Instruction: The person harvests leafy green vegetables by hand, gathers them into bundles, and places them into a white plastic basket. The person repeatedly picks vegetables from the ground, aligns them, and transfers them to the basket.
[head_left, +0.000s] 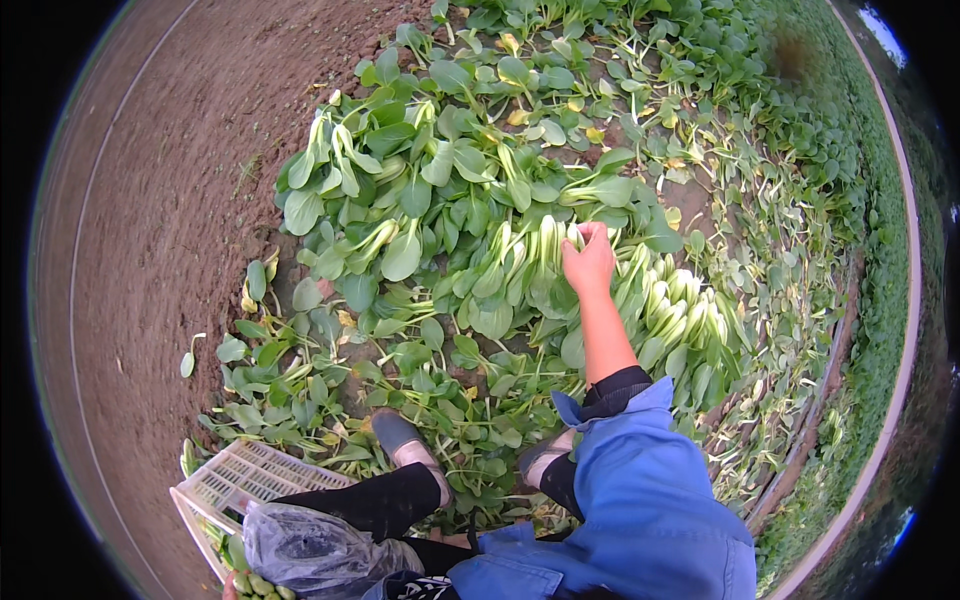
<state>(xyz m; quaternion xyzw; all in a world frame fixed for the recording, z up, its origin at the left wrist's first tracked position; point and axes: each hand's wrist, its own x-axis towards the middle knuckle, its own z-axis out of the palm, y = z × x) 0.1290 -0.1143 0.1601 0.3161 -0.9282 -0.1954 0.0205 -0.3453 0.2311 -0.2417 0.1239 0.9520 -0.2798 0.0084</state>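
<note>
My right hand (590, 259) reaches out ahead, its thumb and fingers closed on the pale base of a bok choy (574, 235). That plant lies in a row of cut bok choy (546, 251), pale stems side by side and leaves towards me. To the right of my forearm is a thicker pile of bok choy (682, 300). Only a sliver of what looks like my left hand (229, 586) shows at the bottom left edge, beside a cluster of green stem bases (259, 586); its grip is hidden.
A white plastic crate (262, 469) with greens inside stands by my left leg. Clear plastic (315, 547) covers part of that side. My shoes (395, 433) stand among loose leaves. Bare brown soil (172, 187) lies left; growing plants (810, 135) are at the upper right.
</note>
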